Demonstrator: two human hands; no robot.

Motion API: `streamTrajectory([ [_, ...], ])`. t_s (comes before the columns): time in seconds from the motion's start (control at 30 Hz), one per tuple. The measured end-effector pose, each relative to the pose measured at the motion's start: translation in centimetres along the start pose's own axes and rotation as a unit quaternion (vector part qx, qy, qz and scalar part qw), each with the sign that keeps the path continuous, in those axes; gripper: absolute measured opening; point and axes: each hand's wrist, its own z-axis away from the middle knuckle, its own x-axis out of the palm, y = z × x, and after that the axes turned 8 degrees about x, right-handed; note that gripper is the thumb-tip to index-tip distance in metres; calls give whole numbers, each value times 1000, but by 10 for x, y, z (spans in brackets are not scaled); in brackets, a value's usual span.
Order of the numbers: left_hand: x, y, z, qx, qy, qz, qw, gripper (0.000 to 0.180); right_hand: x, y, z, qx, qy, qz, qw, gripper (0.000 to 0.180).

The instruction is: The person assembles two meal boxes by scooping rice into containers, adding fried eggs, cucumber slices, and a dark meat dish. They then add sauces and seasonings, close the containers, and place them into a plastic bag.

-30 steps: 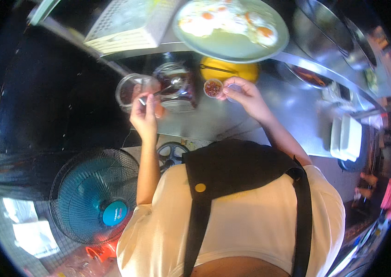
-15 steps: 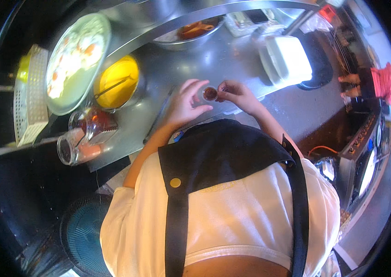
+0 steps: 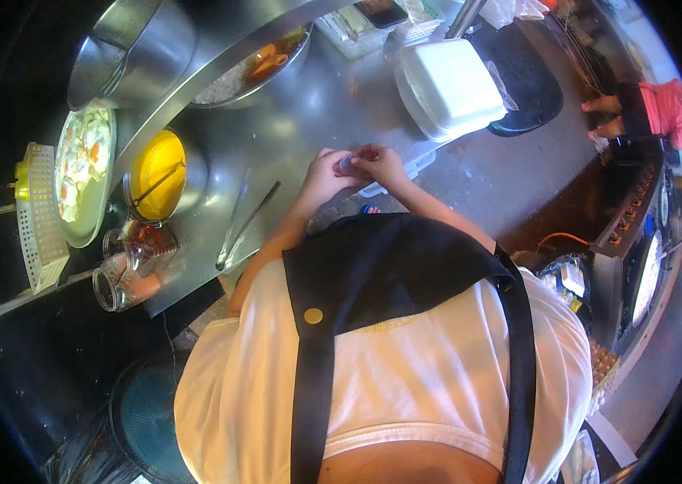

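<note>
A small clear sauce cup [image 3: 347, 166] is held over the near edge of the steel counter [image 3: 276, 137]. My left hand [image 3: 326, 175] wraps round its side, closed. From the other side my right hand [image 3: 381, 166] pinches at the top of the cup with thumb and fingers. Its contents are mostly hidden by my fingers. Left of my hands, metal tongs [image 3: 246, 230] lie on the counter. To the right stands a closed white foam box [image 3: 455, 87].
On the left are a pot of yellow sauce [image 3: 157, 173] with a utensil, glass jars [image 3: 115, 282], a plate of fried eggs [image 3: 83, 173] and a perforated basket [image 3: 39, 218]. A steel bowl [image 3: 293, 68] sits beyond the rail. A person in a pink top [image 3: 667, 113] is at far right.
My hands have come together round the cup; the left was spread open beside it before. The view has shifted, so the tongs and the foam box show more fully.
</note>
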Motion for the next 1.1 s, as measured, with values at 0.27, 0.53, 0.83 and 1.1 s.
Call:
streamTrajectory([
  [0.27, -11, 1, -10, -270, -8, 347, 898, 34, -1, -5, -6, 14, 7, 34, 999, 25],
  [0.53, -20, 120, -112, -168, -109, 252, 947, 31, -81, 39, 81, -29, 95, -169, 981, 28],
  [0.83, 85, 163, -222, -57, -38, 234, 970, 45, -170, 264, 382, 397, 458, -91, 790, 41],
  [1.1, 100, 117, -18, 368, -67, -144, 916, 48, -21, 290, 575, 546, 555, -72, 624, 35],
])
